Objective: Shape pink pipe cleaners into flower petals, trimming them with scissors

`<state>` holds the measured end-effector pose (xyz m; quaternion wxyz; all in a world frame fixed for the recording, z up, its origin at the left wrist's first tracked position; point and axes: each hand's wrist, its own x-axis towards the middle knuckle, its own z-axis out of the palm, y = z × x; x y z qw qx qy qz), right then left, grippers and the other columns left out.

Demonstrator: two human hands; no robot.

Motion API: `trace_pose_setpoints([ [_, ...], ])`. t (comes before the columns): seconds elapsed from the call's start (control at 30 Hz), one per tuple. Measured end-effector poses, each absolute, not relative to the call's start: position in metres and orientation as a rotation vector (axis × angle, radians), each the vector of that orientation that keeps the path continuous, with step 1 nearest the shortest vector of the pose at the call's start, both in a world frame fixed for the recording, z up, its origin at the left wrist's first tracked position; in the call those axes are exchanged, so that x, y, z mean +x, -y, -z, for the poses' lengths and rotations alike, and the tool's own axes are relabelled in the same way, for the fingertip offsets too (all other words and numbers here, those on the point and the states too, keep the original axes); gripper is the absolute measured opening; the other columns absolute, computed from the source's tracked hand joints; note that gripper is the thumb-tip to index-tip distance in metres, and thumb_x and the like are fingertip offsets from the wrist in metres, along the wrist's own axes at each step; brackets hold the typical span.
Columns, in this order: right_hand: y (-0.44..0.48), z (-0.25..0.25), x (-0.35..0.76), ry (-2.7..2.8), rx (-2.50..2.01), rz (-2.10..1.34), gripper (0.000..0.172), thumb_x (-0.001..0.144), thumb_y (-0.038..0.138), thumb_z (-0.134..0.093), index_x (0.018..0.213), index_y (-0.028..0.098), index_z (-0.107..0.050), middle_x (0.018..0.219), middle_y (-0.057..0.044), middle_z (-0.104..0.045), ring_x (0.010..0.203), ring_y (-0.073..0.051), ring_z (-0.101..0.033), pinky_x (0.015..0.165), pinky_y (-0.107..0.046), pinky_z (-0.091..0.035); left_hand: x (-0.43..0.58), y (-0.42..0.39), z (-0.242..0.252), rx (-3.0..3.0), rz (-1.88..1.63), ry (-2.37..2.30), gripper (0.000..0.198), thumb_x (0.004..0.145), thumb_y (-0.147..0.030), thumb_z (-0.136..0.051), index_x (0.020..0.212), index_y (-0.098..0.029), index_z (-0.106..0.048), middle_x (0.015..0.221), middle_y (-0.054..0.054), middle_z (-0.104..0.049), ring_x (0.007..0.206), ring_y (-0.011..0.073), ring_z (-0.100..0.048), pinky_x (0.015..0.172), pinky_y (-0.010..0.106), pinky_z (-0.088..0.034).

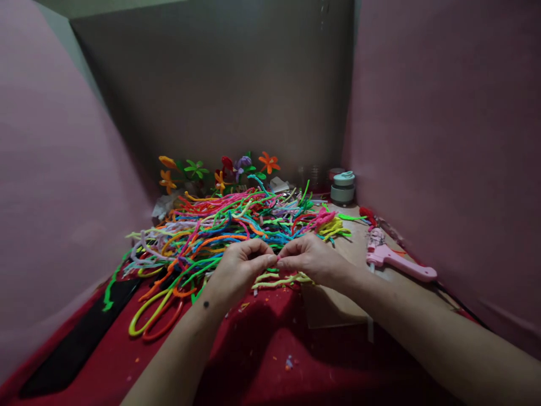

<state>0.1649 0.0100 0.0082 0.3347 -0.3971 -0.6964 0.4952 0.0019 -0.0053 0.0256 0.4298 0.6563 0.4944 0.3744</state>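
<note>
My left hand point(245, 266) and my right hand point(309, 258) meet fingertip to fingertip in the middle of the view. Both are pinched closed on a tiny pink piece point(278, 258), mostly hidden between the fingers. Behind and beneath them spreads a large heap of coloured pipe cleaners point(220, 225). A few pale yellow pipe cleaners point(291, 279) lie just below my fingertips.
Pipe-cleaner flowers point(269, 162) stand behind the heap. A lidded jar point(342, 189) is at the back right, and a pink glue gun point(401, 263) lies right. A black strip point(80, 338) lies left on the red cloth point(253, 366). Pink sheets point(448, 141) flank both sides.
</note>
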Motion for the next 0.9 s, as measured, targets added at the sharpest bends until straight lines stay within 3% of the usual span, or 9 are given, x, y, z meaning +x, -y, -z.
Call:
trace_pose_setpoints([
  [0.2,-0.011,0.002,0.161,1.794,-1.028,-1.128,0.013,0.066,0.018,-0.054,0.06,0.013,-0.064,0.049,0.004,-0.048,0.047,-0.007,-0.037,0.046,-0.021,-0.028,0.005,0.003,-0.016,1.328,-0.893,-1.126,0.02,0.068,-0.033,-0.061,0.066,-0.017,-0.05,0.038,-0.009,-0.037,0.032,0.0035,-0.025,0.033,0.016,-0.018],
  [0.33,-0.008,0.0,0.16,1.749,-1.038,-1.168,0.012,0.066,0.016,-0.054,0.059,0.012,-0.062,0.049,0.004,-0.048,0.048,-0.007,-0.038,0.046,-0.02,-0.029,0.007,0.003,-0.014,1.387,-0.926,-1.193,0.02,0.069,-0.034,-0.06,0.067,-0.018,-0.048,0.039,-0.008,-0.043,0.031,0.0049,-0.031,0.033,0.016,-0.022],
  [0.63,-0.005,-0.001,0.156,1.443,-0.833,-1.805,0.013,0.066,0.023,-0.059,0.058,0.012,-0.058,0.051,0.001,-0.056,0.046,-0.008,-0.047,0.049,-0.022,-0.034,0.008,0.0,-0.014,1.641,-1.091,-1.277,0.014,0.073,-0.028,-0.055,0.067,-0.017,-0.049,0.047,-0.007,-0.046,0.038,0.0051,-0.038,0.038,0.017,-0.029],
  [0.9,-0.003,0.001,0.155,1.488,-0.851,-1.77,0.023,0.075,0.029,-0.055,0.058,0.013,-0.058,0.046,0.004,-0.049,0.039,-0.006,-0.039,0.042,-0.02,-0.028,0.005,-0.001,-0.014,1.627,-1.095,-1.262,0.016,0.073,-0.028,-0.056,0.065,-0.017,-0.048,0.049,-0.007,-0.047,0.041,0.0051,-0.039,0.04,0.017,-0.031],
])
